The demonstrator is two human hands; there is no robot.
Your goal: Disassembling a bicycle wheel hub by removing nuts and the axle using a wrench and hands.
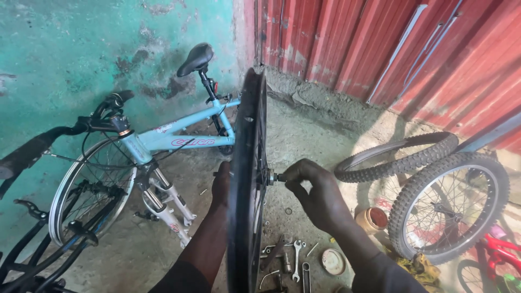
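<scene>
Edge-on to the camera, black wheel (248,179) stands upright between the person's forearms, tyre tread facing the lens; its axle (273,177) runs horizontally, left to right, through the hub. Right hand (316,191) sits on the right of the wheel, fingers pinched narrow around the axle end, which pokes straight out toward that palm. Left hand (221,184) lies on the far side of the rim, partly hidden; appears to brace the hub, grip cannot be told. Right hand is the nearer one to the exposed axle end. Light blue bicycle (163,138) leans at the teal wall, a red marking along its top tube. Two knobby-tyred wheels (442,201) rest right. Spanners (296,258) lie on the floor below, beside a round tin lid (332,261) and a small orange-brown pot (373,219)
</scene>
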